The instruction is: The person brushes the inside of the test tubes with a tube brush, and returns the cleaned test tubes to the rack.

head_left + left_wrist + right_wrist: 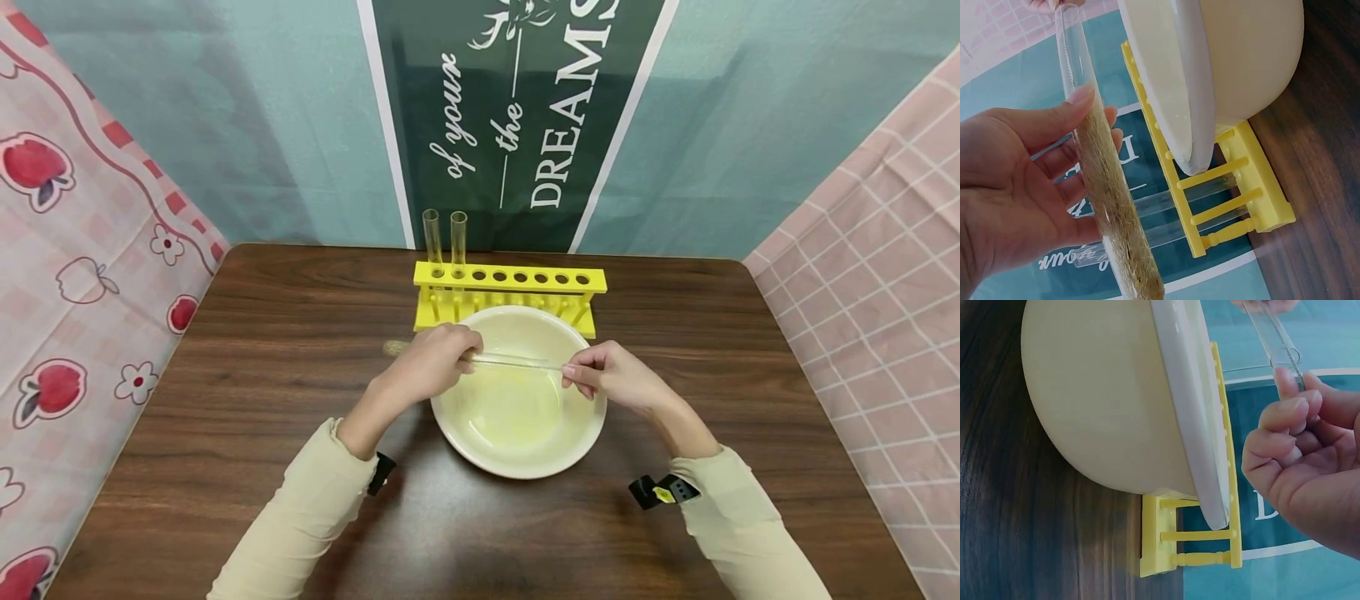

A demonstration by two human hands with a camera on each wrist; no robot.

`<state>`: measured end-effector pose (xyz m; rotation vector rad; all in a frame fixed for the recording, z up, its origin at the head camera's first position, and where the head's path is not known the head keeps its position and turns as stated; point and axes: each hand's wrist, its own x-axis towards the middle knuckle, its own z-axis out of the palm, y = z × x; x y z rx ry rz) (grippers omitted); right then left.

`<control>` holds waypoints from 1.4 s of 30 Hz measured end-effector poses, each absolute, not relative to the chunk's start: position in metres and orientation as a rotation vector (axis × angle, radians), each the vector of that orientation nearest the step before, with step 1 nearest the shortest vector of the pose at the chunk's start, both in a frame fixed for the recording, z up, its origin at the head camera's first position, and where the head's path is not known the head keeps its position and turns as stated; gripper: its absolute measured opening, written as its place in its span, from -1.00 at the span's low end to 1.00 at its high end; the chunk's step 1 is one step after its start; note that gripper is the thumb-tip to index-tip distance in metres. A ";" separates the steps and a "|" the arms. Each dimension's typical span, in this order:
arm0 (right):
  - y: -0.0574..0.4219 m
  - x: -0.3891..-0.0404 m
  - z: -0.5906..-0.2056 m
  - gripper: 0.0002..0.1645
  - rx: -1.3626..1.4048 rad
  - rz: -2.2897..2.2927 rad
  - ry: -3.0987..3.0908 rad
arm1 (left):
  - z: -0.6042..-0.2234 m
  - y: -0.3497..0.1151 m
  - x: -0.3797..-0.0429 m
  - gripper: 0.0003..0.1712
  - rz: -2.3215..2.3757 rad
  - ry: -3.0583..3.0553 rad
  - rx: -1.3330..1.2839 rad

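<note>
Held sideways over the cream bowl (517,467) is a clear test tube (1075,53), gripped between the thumb and fingers of my left hand (435,360). Inside its left part sits the bristle head of a test tube brush (1113,187), tan and packed against the glass. The brush's twisted wire comes out of the tube's mouth on the right. There, my right hand (611,375) pinches the wire between thumb and fingertips, close to the mouth. Pale yellowish liquid seems to lie in the bowl.
Right behind the bowl stands a yellow test tube rack (517,275). Two clear tubes, one at far left (432,242) and its neighbour (458,242), stand upright in it. Beneath is a dark wooden table (300,350), with cloth hangings behind and at both sides.
</note>
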<state>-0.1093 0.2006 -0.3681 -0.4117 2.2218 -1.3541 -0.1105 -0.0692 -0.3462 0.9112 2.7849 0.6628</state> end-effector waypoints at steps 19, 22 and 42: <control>0.202 -0.107 -0.375 -0.70 -0.363 -1.588 2.139 | -0.352 -0.066 -0.107 -0.66 0.422 2.910 1.084; 0.202 -0.108 -0.376 -0.70 -0.342 -1.552 2.167 | -0.354 -0.066 -0.108 -0.70 0.400 2.938 1.105; 0.194 -0.110 -0.379 -0.89 -0.954 -1.119 2.605 | -0.350 -0.071 -0.113 -0.58 0.532 2.893 0.834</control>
